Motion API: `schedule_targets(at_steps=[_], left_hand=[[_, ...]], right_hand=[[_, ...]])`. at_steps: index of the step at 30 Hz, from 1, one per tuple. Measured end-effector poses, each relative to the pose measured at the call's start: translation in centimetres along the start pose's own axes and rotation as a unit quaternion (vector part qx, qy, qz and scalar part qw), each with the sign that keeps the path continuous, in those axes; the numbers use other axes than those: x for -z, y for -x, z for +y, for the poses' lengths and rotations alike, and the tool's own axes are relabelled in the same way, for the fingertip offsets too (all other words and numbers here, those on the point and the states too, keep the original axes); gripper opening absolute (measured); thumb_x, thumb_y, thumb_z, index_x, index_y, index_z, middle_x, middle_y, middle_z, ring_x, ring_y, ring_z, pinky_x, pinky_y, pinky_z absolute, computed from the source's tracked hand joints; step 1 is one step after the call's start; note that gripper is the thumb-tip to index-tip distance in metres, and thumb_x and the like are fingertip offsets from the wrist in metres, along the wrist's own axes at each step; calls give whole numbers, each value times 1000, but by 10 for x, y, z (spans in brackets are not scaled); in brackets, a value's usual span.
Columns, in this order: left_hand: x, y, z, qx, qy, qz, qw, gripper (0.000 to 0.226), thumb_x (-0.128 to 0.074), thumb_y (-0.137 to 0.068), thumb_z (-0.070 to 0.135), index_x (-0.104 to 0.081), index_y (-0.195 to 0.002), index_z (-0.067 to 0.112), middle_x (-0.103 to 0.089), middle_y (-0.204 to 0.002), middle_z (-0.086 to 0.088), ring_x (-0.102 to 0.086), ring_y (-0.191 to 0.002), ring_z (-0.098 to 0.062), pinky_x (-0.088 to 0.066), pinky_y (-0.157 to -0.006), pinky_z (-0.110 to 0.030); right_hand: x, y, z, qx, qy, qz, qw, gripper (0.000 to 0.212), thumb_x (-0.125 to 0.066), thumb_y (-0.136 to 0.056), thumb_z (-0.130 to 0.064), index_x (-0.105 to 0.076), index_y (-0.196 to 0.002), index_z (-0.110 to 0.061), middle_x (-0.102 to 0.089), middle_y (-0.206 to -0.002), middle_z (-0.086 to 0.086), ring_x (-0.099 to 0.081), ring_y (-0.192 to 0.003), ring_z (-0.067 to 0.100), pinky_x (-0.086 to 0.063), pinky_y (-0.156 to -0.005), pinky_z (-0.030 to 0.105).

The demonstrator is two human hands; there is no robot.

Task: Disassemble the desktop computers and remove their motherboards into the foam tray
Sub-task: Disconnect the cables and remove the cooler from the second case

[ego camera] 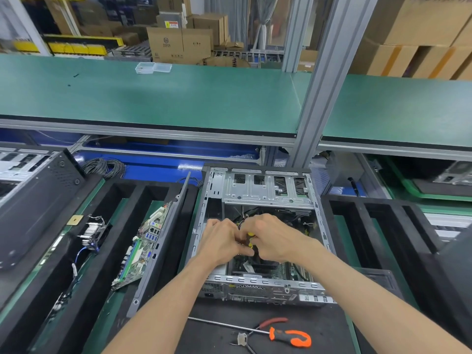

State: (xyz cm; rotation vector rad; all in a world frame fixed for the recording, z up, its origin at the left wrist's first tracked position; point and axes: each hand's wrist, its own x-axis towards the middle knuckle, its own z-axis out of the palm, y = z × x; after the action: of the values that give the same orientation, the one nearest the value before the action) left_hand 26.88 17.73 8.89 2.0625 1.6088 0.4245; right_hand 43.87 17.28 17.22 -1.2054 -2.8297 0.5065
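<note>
right hand [274, 240]: grip closed on yellow-black plug [250, 241] | left hand [221, 241]: pinching beside it | motherboard [268, 270]: directly beneath, inside case [258, 192]

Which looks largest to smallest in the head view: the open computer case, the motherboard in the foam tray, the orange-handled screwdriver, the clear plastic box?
1. Open computer case
2. Motherboard
3. Orange-handled screwdriver, near the camera, so unsure against the motherboard
4. Clear plastic box, far away
</note>
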Motion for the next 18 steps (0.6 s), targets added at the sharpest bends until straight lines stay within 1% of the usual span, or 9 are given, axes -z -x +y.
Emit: schedule_targets(at_steps=[2,3,5,7,10,12,14,16,18], left_hand=[[0,0,3,-5,-5,11,1000,18,-57,-54,75,-53,-46,59,-53,-62,16,-46,-84,-12,-33,-87,-34],[0,0,3,-9,-4,16,1000,16,-54,-52,78,-52,-47,63,-52,-61,17,-45,-82,-7,-32,-86,-34],[-2,0,3,-10,3,28,1000,19,-57,-47,84,-54,-50,65,-54,-67,18,-39,-87,8,-28,-82,-32],[-3,1,2,-19,-1,32,999,17,-59,-49,81,-54,-51,65,-54,-67,20,-30,-92,22,-23,-79,-31],[-2,0,1,-23,0,7,1000,23,-68,-59,64,-56,-54,46,-55,-59,17,-44,-88,9,-28,-88,-32],[1,0,0,-24,10,3,1000,29,-71,-61,62,-54,-53,39,-54,-58,18,-47,-87,5,-26,-86,-30],[3,0,2,-15,8,6,1000,30,-61,-55,70,-56,-52,41,-53,-60,18,-46,-86,6,-24,-82,-30],[3,0,4,3,-7,11,1000,44,-50,-49,76,-53,-46,32,-53,-62,15,-45,-80,-4,-30,-85,-31],[2,-1,6,8,-14,10,1000,49,-49,-48,80,-53,-43,32,-52,-59,13,-47,-78,-12,-34,-87,-33]], right_hand=[[1,-1,2,-30,15,23,999,26,-59,-90,-38,-60,-101,-15,-61,-99,3,-58,-88,26,-45,-74,36],[-1,-2,3,-47,45,32,997,30,-56,-93,-44,-57,-99,-14,-60,-98,4,-58,-86,27,-41,-71,36],[-5,-5,2,-62,77,44,994,28,-52,-99,-41,-52,-90,-15,-61,-97,7,-59,-87,31,-37,-69,36],[-7,-6,-1,-50,66,45,996,21,-53,-98,-31,-57,-90,-12,-61,-98,8,-59,-88,31,-40,-69,37],[-7,-6,0,-15,56,20,998,18,-54,-95,-22,-68,-99,-10,-59,-98,6,-58,-84,28,-48,-75,41],[-3,-6,-2,-1,21,8,1000,17,-57,-90,-19,-71,-96,-11,-60,-95,4,-58,-84,27,-49,-78,42],[2,-4,-6,2,-25,2,1000,31,-50,-82,-30,-73,-93,-13,-63,-92,3,-58,-85,25,-48,-78,38],[6,-2,-4,-12,-44,5,999,48,-40,-75,-44,-72,-96,-16,-63,-92,1,-57,-83,22,-48,-77,35],[6,-2,0,-49,-18,17,998,41,-50,-82,-48,-66,-102,-16,-59,-94,0,-56,-82,23,-49,-75,38]])
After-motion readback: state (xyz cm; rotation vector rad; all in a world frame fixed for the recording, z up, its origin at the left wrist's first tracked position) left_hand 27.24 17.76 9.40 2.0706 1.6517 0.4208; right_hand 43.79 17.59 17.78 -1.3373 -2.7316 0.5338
